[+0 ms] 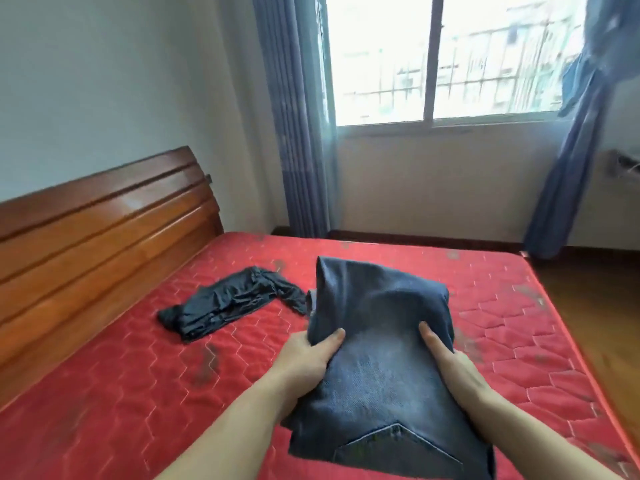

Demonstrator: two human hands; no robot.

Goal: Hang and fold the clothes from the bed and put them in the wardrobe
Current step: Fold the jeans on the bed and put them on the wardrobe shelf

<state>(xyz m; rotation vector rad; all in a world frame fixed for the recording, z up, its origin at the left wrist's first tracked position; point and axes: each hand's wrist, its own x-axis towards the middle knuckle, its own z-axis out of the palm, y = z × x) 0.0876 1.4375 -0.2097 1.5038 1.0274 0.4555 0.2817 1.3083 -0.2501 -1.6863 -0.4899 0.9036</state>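
While your left hand (306, 355) and right hand (457, 365) gripped the folded jeans (377, 341) above the mattress (138, 375), folding looked finished; carrying to the wardrobe likely followed.

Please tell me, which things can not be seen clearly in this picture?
Head view only:
- Jeans: near end cut off by the bottom edge.
- Left hand and right hand: fingers hidden under the denim; only thumbs show.
- Dark garment: crumpled, type unclear.
- Wardrobe: out of frame.
- Outside the window: overexposed.
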